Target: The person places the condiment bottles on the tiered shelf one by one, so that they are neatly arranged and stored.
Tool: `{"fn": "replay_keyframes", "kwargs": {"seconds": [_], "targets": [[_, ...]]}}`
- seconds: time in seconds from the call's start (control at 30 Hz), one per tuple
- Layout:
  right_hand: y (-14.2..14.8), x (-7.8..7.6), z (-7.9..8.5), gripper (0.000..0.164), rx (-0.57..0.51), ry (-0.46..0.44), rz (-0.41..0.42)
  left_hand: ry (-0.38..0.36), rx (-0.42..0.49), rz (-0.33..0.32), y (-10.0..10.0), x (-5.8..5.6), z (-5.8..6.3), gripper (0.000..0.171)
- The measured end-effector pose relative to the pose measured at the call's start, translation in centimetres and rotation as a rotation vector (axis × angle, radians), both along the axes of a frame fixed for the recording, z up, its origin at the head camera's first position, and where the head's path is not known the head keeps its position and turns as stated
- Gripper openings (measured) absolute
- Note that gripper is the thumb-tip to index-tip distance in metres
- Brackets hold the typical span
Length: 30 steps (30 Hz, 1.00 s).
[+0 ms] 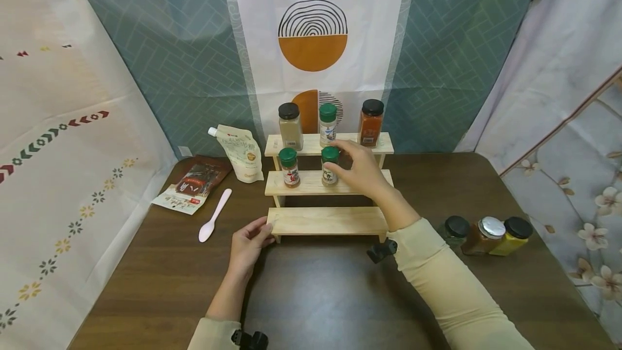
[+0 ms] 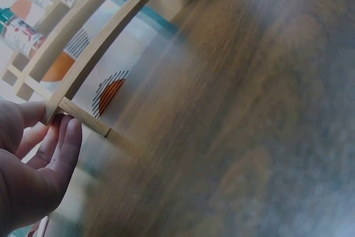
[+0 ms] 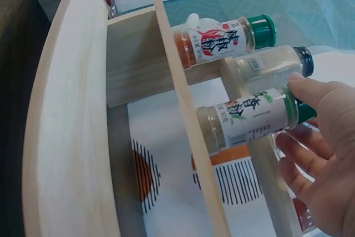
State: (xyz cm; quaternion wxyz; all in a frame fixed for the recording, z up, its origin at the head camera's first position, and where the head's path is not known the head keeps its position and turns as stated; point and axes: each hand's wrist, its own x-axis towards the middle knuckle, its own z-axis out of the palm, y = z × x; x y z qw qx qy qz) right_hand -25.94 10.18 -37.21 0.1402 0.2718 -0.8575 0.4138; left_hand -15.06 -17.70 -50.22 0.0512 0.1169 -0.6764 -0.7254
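A three-tier wooden rack (image 1: pixel 325 221) stands on the table. My left hand (image 1: pixel 249 247) pinches the left end of its lowest step, thumb against the board and fingers by the leg, as the left wrist view shows. On the middle step, my right hand (image 1: pixel 363 172) holds a green-capped spice jar (image 3: pixel 244 119) near its cap, thumb on one side and fingers on the other. The jar stands upright with its label facing front. Left of it is another green-capped jar (image 1: pixel 290 170) with reddish powder.
The top step carries a black-capped pale jar (image 1: pixel 290 129), a green-capped jar (image 1: pixel 328 123) and a black-capped red jar (image 1: pixel 371 126). Several jars (image 1: pixel 486 236) stand at right, near my sleeve. A spouted pouch (image 1: pixel 240 153), brown packet (image 1: pixel 196 182) and pink spoon (image 1: pixel 214 217) lie left.
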Motion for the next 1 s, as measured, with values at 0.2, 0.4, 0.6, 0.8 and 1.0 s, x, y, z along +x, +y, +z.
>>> {"fn": "replay_keyframes", "kwargs": {"seconds": [0.2, 0.4, 0.6, 0.8, 1.0], "targets": [[0.8, 0.3, -0.7, 0.063, 0.004, -0.034, -0.014, 0.003, 0.009, -0.004, 0.0, 0.0, 0.0, 0.036], [2.0, 0.9, -1.2, 0.062, 0.012, -0.078, -0.018, 0.003, 0.009, -0.002, 0.1, 0.0, 0.1, 0.036], [3.5, 1.5, -1.4, 0.06, 0.042, -0.061, -0.025, 0.004, 0.009, -0.004, 0.1, 0.0, 0.0, 0.036], [5.1, 2.3, -1.6, 0.061, 0.06, -0.04, -0.038, 0.011, -0.003, -0.01, 0.0, 0.2, 0.0, 0.036], [6.7, 2.8, -2.0, 0.057, 0.061, 0.002, -0.04, 0.011, -0.009, -0.004, 0.1, 0.1, 0.0, 0.034]]}}
